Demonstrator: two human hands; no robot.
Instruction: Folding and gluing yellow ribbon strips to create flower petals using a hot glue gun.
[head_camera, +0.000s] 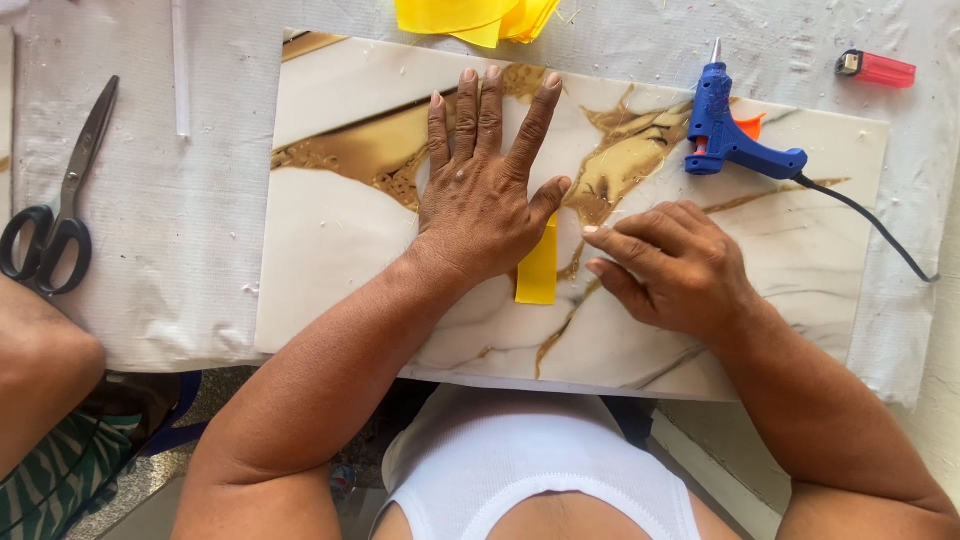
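My left hand (483, 185) lies flat, palm down with fingers spread, on a white and gold marbled tile (330, 230). It presses the upper end of a yellow strip (538, 272), whose lower end sticks out below the palm. My right hand (672, 262) rests on the tile just right of the strip. Its fingers are curled and the fingertips point left toward the strip, holding nothing that I can see.
A blue glue gun (722, 125) lies at the tile's upper right, its black cord (870, 225) trailing right. A red lighter (877, 68) is far right. Black scissors (58, 205) lie far left. Yellow sheets (480, 17) sit at the top. White cloth (160, 220) covers the surface.
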